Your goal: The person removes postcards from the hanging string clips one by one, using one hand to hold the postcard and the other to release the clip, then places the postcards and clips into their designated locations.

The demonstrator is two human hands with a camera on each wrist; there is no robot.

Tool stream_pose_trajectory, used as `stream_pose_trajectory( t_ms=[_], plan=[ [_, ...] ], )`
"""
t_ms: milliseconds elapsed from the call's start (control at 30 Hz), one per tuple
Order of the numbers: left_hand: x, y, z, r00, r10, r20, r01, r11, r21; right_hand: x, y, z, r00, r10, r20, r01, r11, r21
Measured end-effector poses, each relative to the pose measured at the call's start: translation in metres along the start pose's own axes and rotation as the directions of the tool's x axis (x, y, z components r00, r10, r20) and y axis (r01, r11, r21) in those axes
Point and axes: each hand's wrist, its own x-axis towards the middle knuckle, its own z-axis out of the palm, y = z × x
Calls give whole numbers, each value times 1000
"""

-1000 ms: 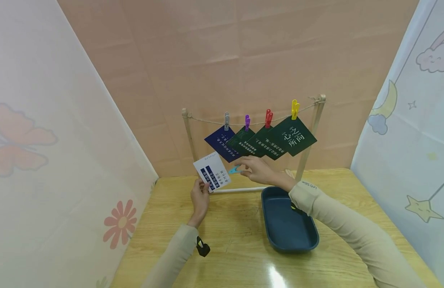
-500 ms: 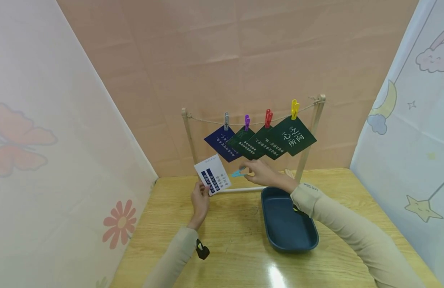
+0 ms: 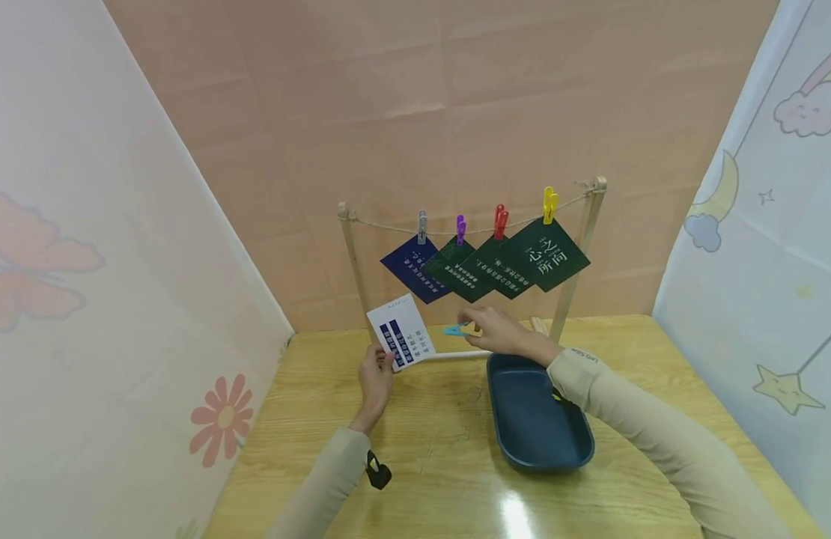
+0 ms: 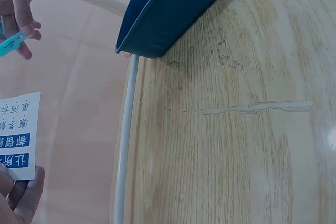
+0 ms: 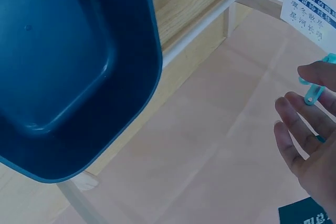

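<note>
My left hand (image 3: 376,380) pinches a white card (image 3: 403,329) with blue bands and printed characters by its lower left corner, in front of the rack's left post. A light-blue clothespin (image 3: 454,330) sits between the thumb and fingers of my right hand (image 3: 494,329), a short way right of the card and apart from it. In the right wrist view the clothespin (image 5: 314,92) is held at the thumb, with the other fingers spread. Above both hands a string (image 3: 382,227) carries a dark blue card (image 3: 415,268) and several dark green cards (image 3: 549,254), each under a clothespin.
A dark blue plastic basin (image 3: 540,419) stands on the wooden table (image 3: 442,479) below my right forearm. The rack's wooden posts (image 3: 352,262) rise at either end of the string, with a white bar (image 3: 449,355) low between them. Patterned cloth hangs at both sides.
My right hand has drawn slightly right and down with the clothespin, widening the gap to the card. The white card has lowered a little and turned more upright in my left hand.
</note>
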Motion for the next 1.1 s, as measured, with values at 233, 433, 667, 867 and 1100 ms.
stream_pose_trajectory(
  t_ms=[233,433,667,867,1100],
  plan=[
    [-5,-2,4,1000,0,19,0,1000,-10,-12,11,3,998,44,37,-43,999,-16],
    [-11,-4,7,999,-11,35,11,1000,-8,-18,17,5,994,90,59,-88,995,-41],
    [-16,-5,7,999,-3,48,4,1000,-8,-21,20,10,990,120,72,-116,991,-63],
    [-20,-11,7,998,-11,62,10,1000,19,-30,23,17,987,140,74,-137,990,-39],
    [-23,-13,6,998,10,60,-13,999,46,-38,26,24,983,164,79,-161,986,-43]
  ],
)
